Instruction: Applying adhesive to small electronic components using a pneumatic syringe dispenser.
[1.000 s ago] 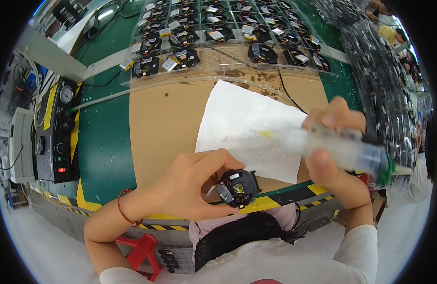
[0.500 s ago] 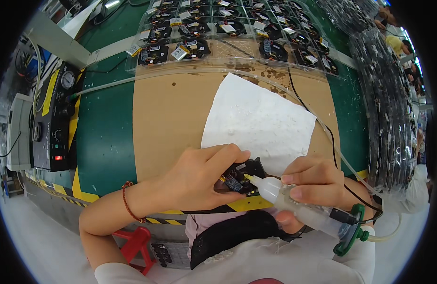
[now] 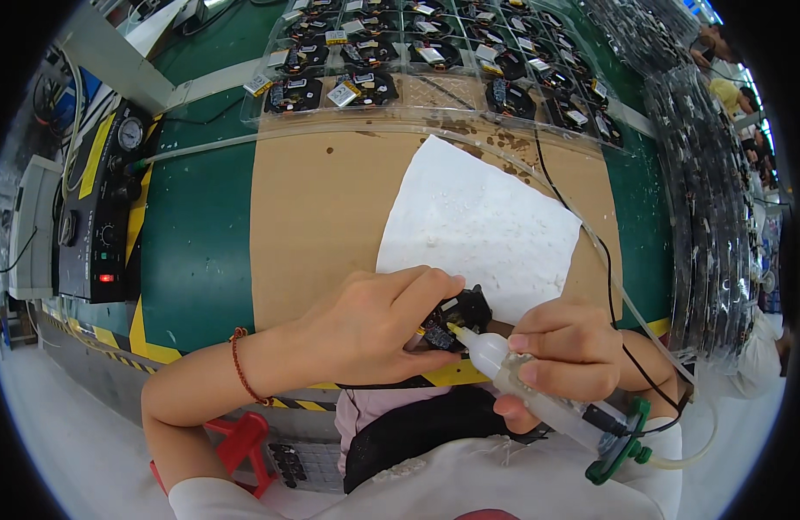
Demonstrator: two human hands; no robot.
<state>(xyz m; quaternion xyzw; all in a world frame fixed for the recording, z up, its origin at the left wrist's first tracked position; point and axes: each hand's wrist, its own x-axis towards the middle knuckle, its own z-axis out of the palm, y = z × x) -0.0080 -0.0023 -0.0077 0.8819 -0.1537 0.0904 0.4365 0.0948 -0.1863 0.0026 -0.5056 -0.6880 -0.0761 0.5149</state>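
Observation:
My left hand (image 3: 382, 321) is closed around a small black electronic assembly (image 3: 456, 316), its thumb and fingers gripping the left side near the table's front edge. A glue dispensing syringe (image 3: 538, 390) lies in my right hand (image 3: 573, 351), with the fingers wrapped round its cloudy barrel. The syringe slants up to the left, and its yellowish tip meets or nearly meets the assembly; contact is too fine to tell. A green cap (image 3: 619, 442) with a clear hose closes its rear end. Beneath and beyond the hands lies a white paper sheet (image 3: 478, 217).
Clear trays (image 3: 400, 121) of similar black assemblies with small silver packs stand at the back. On the left is a black dispenser box (image 3: 97, 212) with a gauge. Stacked clear trays (image 3: 707, 208) rise at the right. A hose (image 3: 287, 134) and black cable cross the cardboard (image 3: 317, 217).
The syringe's rear end has swung down and left with my right hand, so it slants more steeply. The left hand keeps its grip on the assembly. The whole view has shifted slightly.

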